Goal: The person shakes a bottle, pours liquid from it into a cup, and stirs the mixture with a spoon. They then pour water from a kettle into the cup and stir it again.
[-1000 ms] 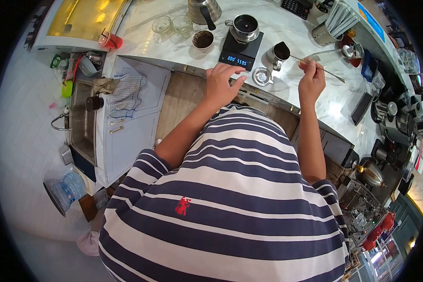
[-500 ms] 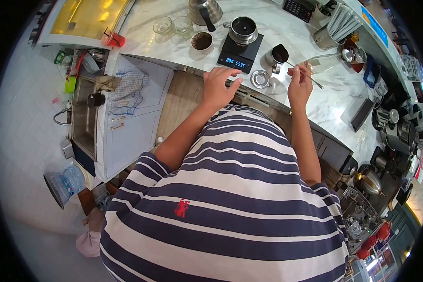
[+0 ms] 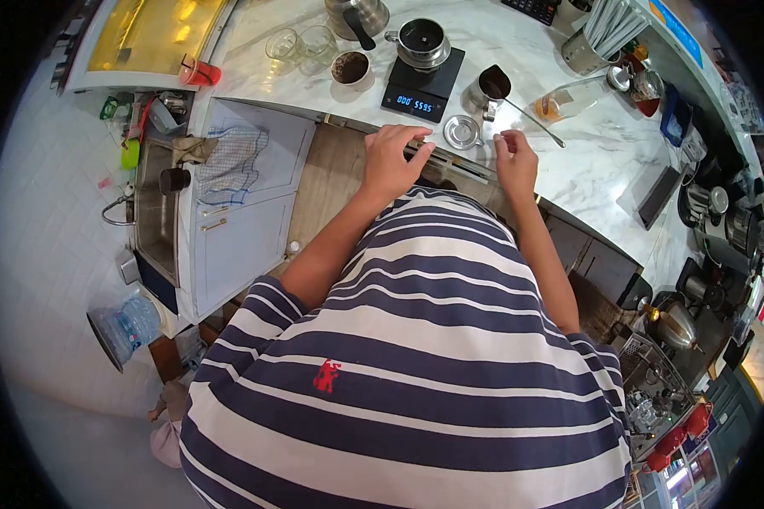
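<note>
My left hand (image 3: 395,157) is at the counter's front edge, below a black digital scale (image 3: 412,103), fingers spread and holding nothing. A metal drip brewer (image 3: 424,47) with dark contents stands on the scale. My right hand (image 3: 518,163) hovers near the edge, loosely curled, with nothing visible in it. Just left of it lies a small round metal lid (image 3: 463,132). Behind it is a metal cup (image 3: 491,86) with dark contents. A long thin spoon (image 3: 535,123) leans from that cup's rim toward the right.
A white cup of dark grounds (image 3: 351,69), two clear glasses (image 3: 300,47) and a gooseneck kettle (image 3: 356,21) stand left of the scale. To the right are a clear container (image 3: 569,99) lying on its side and a metal canister of straws (image 3: 584,53). A sink (image 3: 157,212) is left.
My right hand has let go of the spoon and moved down and left, toward the counter edge. The spoon now rests at the metal cup. My left hand stays nearly still.
</note>
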A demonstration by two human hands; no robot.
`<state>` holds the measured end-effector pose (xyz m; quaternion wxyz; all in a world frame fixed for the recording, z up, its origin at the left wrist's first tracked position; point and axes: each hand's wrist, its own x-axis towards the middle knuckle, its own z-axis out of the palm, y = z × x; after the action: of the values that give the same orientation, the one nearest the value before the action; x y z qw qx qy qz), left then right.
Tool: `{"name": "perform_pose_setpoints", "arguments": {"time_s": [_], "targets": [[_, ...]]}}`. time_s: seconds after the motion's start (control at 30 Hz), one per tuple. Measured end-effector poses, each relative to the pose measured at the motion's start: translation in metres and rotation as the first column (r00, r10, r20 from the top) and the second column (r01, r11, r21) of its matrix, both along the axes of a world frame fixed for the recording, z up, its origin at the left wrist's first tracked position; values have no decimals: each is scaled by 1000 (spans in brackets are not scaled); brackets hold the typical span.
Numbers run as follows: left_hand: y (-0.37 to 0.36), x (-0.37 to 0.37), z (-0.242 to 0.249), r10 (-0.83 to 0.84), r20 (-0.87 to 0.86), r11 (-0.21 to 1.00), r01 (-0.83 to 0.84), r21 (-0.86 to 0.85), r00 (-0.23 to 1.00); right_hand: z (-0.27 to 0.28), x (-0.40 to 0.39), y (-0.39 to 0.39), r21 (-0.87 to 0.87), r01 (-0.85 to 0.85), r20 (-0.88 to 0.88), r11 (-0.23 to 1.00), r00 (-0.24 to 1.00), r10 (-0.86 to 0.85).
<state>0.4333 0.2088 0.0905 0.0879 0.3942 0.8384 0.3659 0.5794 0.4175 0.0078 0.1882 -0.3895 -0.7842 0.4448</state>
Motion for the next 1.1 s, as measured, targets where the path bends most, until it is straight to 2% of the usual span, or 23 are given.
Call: {"name": "perform_pose_setpoints", "arguments": {"time_s": [0.2,0.3,0.43,0.53,0.67,0.83,0.93,1.03,1.1], "targets": [[-5,3,-2,18,4,999,-18,-30,1000,-4,-10,-18,71,-202,-28,977,979,204],[-8,0,-4,27,1,999,-27,-30,1000,4,-16,-20,-17,-216,-13,976,976,216],[-16,-9,-3,72,9,997,-71,-34,997,29,-30,-16,-161,-319,40,934,943,330],[-24,-29,-10,120,44,991,-123,53,992,58,-41,-21,-226,-386,67,894,910,410],[-41,-62,-12,196,75,979,-200,43,978,100,-62,-31,-352,-372,-23,859,921,389],[-69,-113,-7,243,69,969,-245,32,968,148,-117,-52,-343,-386,-134,857,923,362],[-83,-155,-3,231,50,972,-233,41,972,159,-163,-73,-369,-381,-238,848,920,310],[-96,-198,4,214,46,975,-216,50,976,155,-216,-93,-320,-386,-311,865,906,289],[-104,-230,7,189,41,980,-191,63,981,148,-250,-101,-242,-333,-273,911,925,266]]}}
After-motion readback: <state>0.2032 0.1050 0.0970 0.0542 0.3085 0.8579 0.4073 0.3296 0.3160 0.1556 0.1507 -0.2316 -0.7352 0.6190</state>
